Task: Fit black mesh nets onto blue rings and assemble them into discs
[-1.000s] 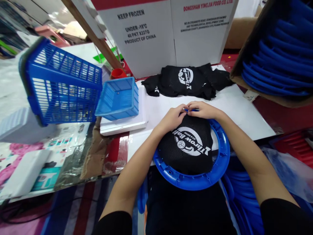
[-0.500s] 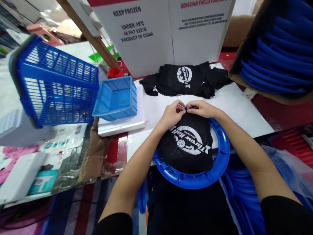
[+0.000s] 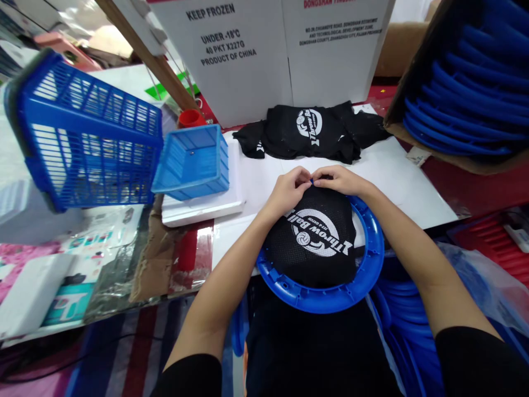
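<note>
A blue plastic ring (image 3: pixel 322 303) lies at the table's front edge, partly over my lap. Across its opening is a black mesh fabric (image 3: pixel 309 264) printed "Throw Ball" in white. At the far side of the ring, my left hand (image 3: pixel 289 190) and my right hand (image 3: pixel 341 181) meet with fingertips nearly touching. Both are closed in a pinch on the fabric's far edge, where a bit of blue shows between them. The exact spot under the fingers is hidden. Behind my hands lies a pile of black printed fabric pieces (image 3: pixel 314 132).
To the left stand a light blue tray (image 3: pixel 190 165) on a white foam block (image 3: pixel 202 212) and a tall blue basket (image 3: pixel 91 138). A white carton (image 3: pixel 248 82) rises at the back. A box of blue rings (image 3: pixel 467 105) leans at right; more stacked rings (image 3: pixel 407 314) sit below.
The whole view has shifted slightly. Both hands keep their pinch at the far edge of the fabric, and the ring stays in the same place.
</note>
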The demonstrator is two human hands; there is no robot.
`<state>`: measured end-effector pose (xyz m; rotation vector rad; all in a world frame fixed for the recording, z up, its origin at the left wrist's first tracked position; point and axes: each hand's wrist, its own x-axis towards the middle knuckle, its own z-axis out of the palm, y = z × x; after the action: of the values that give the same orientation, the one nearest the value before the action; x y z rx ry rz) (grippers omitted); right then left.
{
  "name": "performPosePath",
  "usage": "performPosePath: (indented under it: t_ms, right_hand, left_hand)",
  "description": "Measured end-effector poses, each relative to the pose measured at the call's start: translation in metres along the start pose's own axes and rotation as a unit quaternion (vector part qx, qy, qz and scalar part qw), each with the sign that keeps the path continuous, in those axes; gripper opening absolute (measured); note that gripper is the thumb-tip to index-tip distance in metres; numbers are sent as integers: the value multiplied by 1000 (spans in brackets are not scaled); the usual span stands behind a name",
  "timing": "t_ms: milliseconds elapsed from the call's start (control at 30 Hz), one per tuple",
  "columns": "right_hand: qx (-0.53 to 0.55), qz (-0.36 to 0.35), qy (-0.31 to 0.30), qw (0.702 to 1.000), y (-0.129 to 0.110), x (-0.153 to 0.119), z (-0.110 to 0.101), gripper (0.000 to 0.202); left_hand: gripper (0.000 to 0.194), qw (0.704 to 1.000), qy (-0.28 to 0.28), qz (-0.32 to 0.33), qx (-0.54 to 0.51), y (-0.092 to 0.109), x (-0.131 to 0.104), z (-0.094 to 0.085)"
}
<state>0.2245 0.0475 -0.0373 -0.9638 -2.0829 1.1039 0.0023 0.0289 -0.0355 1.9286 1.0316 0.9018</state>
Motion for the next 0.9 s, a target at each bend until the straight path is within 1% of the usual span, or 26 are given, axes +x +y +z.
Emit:
performPosePath:
  t_ms: [167, 400, 533, 600, 700, 767, 900]
  right_hand:
    - [6, 8, 8, 1000, 1, 0, 0, 27]
    - [-36, 13, 20, 999, 0, 2, 2, 25]
    - [-52, 18, 20, 998, -1, 4, 3, 23]
    - [-58, 24, 19, 998, -1, 5, 2, 19]
    - [-59, 30, 11, 998, 1, 6, 2, 15]
    - [-58, 28, 6, 998, 2, 6, 2, 14]
    - [-74, 23, 19, 997, 2, 5, 4, 14]
  left_hand:
    - [10, 1000, 18, 14, 17, 0, 0, 0]
    - [16, 994, -1, 41, 104, 4, -2, 1]
    - [18, 993, -4, 33, 116, 5, -1, 1]
    - [19, 991, -17, 26, 127, 5, 1, 1]
    - [23, 984, -47, 31, 170, 5, 2, -2]
    - [26, 976, -69, 49, 203, 5, -1, -4]
    - [29, 955, -118, 112, 247, 6, -13, -12]
